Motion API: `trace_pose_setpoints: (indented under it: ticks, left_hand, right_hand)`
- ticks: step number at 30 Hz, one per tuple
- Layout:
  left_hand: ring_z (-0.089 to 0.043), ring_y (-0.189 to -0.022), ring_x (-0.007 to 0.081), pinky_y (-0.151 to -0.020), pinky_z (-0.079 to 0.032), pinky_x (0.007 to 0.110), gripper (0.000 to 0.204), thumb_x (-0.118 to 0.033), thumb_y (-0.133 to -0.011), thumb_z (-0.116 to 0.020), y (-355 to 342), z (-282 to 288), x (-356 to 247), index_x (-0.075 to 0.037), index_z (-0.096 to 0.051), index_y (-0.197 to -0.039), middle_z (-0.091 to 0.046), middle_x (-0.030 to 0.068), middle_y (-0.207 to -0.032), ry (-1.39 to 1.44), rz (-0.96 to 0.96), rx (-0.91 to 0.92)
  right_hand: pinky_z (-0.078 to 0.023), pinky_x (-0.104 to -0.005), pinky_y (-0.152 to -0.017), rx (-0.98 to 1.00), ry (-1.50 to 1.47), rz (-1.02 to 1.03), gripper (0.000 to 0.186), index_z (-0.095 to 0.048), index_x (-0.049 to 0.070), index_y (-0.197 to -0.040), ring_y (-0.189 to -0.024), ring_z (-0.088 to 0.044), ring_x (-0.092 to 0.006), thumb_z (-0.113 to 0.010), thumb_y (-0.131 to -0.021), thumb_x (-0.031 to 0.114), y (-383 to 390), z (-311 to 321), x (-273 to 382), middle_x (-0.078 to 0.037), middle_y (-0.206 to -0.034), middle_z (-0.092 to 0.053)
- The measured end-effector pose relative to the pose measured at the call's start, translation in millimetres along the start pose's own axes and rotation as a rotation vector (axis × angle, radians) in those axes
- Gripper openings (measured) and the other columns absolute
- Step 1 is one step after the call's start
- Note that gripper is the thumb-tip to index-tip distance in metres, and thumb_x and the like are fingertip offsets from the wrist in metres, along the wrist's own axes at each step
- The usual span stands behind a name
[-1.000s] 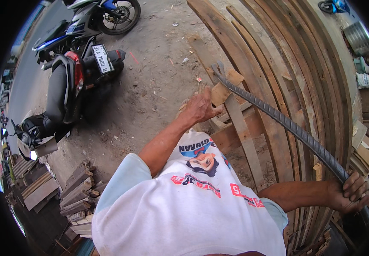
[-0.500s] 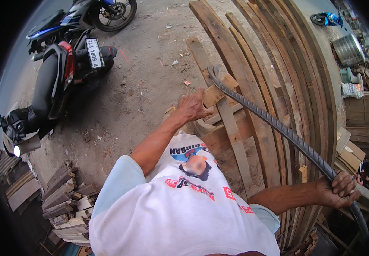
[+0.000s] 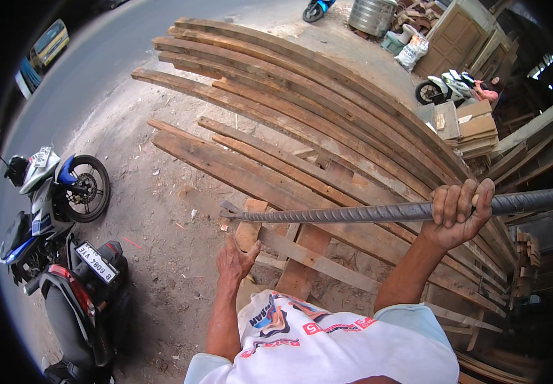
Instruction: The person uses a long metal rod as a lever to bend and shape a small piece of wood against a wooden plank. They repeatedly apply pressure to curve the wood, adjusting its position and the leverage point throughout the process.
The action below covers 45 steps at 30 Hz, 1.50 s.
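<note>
My right hand [image 3: 459, 208] is wrapped around a long, dark ribbed steel pry bar [image 3: 347, 214], which lies across the view from right to left. Its flat claw end [image 3: 228, 207] rests at a short wooden block [image 3: 248, 235]. My left hand [image 3: 235, 261] grips the near end of that block, thumb on one side and fingers on the other. Under the block runs a thin plank [image 3: 318, 259], crossing below the bar. Beyond it, several long wooden beams [image 3: 270, 179] lie side by side. Whether the claw bites on a nail is too small to tell.
Parked motorcycles [image 3: 75, 294] stand on the dirt ground at the left, with a road [image 3: 91, 57] behind them. At the far right are a metal drum [image 3: 372, 16], a white sack [image 3: 412, 52], a wooden door [image 3: 450, 41], stacked boards [image 3: 475, 128] and a white motorcycle [image 3: 446, 86].
The view has turned, so the beams and motorcycles sit differently. My right hand has come up with the pry bar, now nearly level in the picture. My left hand stays at the block.
</note>
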<state>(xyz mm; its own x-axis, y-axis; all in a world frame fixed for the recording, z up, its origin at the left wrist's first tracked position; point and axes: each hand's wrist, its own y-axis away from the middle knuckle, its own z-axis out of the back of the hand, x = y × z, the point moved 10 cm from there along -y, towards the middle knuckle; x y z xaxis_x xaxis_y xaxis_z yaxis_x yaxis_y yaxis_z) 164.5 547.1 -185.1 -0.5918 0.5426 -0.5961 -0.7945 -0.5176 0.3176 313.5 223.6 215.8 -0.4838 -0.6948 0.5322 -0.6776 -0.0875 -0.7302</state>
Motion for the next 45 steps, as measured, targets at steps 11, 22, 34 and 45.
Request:
trace_pose_setpoints:
  ticks: [11,22,34,45]
  left_hand:
    - [-0.065,-0.098,0.0497,-0.085,-0.051,0.055,0.076,-0.058,-0.079,-0.073,-2,-1,-14,0.003,-0.055,-0.122,-0.068,0.0326,-0.102,-0.05,0.038,-0.072]
    - [-0.065,-0.103,0.048,-0.086,-0.052,0.053,0.073,-0.052,-0.077,-0.075,0,-7,-9,0.003,-0.055,-0.121,-0.067,0.0323,-0.107,-0.081,0.107,-0.123]
    - [-0.066,-0.095,0.0496,-0.083,-0.051,0.055,0.074,-0.052,-0.076,-0.078,2,-7,-14,0.001,-0.054,-0.121,-0.069,0.0286,-0.098,-0.034,0.024,-0.253]
    - [-0.067,-0.095,0.0459,-0.081,-0.052,0.053,0.066,-0.05,-0.075,-0.08,8,-2,-12,-0.001,-0.059,-0.115,-0.07,0.0262,-0.099,0.0,0.033,-0.29]
  right_hand:
    - [-0.052,-0.0321,-0.041,0.388,-0.073,-0.062,0.033,-0.043,0.007,-0.097,-0.041,-0.05,-0.0127,-0.055,-0.103,0.037,20,-14,21,-0.002,-0.056,-0.049]
    - [-0.044,-0.0238,-0.037,0.263,-0.157,-0.116,0.033,-0.043,0.012,-0.089,-0.038,-0.042,-0.0071,-0.044,-0.107,0.039,-12,-4,41,0.001,-0.058,-0.044]
    - [-0.041,-0.0253,-0.032,0.222,-0.114,-0.012,0.029,-0.041,0.01,-0.09,-0.032,-0.037,-0.0056,-0.045,-0.108,0.032,0,11,54,0.002,-0.051,-0.043]
    - [-0.042,-0.0228,-0.034,0.196,-0.158,0.049,0.029,-0.041,0.01,-0.094,-0.035,-0.04,-0.0036,-0.054,-0.105,0.034,2,16,49,0.004,-0.054,-0.043]
